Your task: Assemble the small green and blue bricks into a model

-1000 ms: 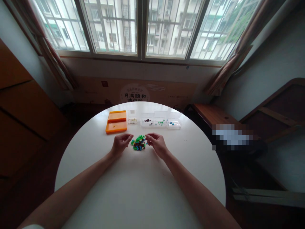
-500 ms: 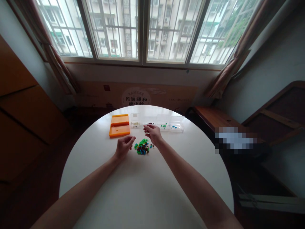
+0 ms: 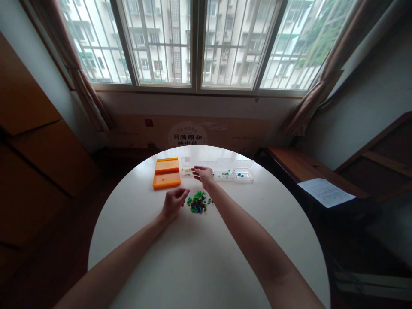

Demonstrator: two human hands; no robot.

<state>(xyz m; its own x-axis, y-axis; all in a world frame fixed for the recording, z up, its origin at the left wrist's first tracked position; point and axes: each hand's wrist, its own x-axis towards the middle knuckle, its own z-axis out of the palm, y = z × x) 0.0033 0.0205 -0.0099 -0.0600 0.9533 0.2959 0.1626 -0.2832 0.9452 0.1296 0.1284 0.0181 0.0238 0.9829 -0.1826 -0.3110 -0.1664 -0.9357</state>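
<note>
A mixed pile of small toy bricks in green, blue, dark brown and yellow lies on the white table. Just left of the pile, my left hand is closed in a pinch; whatever its fingertips hold is too small to make out. My right hand reaches over the clear boxes with its fingers stretched and apart, nothing visible in them. It partly covers the box of dark pieces. Near its fingertips stands a clear box with pale pieces. To its right are a box with green pieces and another with blue ones.
An orange tray with a small piece in it stands on the left of the round white table. Against the right wall, a sheet of paper lies by a wooden bench. A window is ahead.
My right hand has moved slightly left and away from me, and its fingers have spread from a pinch. My left hand stays pinched beside the pile. The whole view has shifted a little.
</note>
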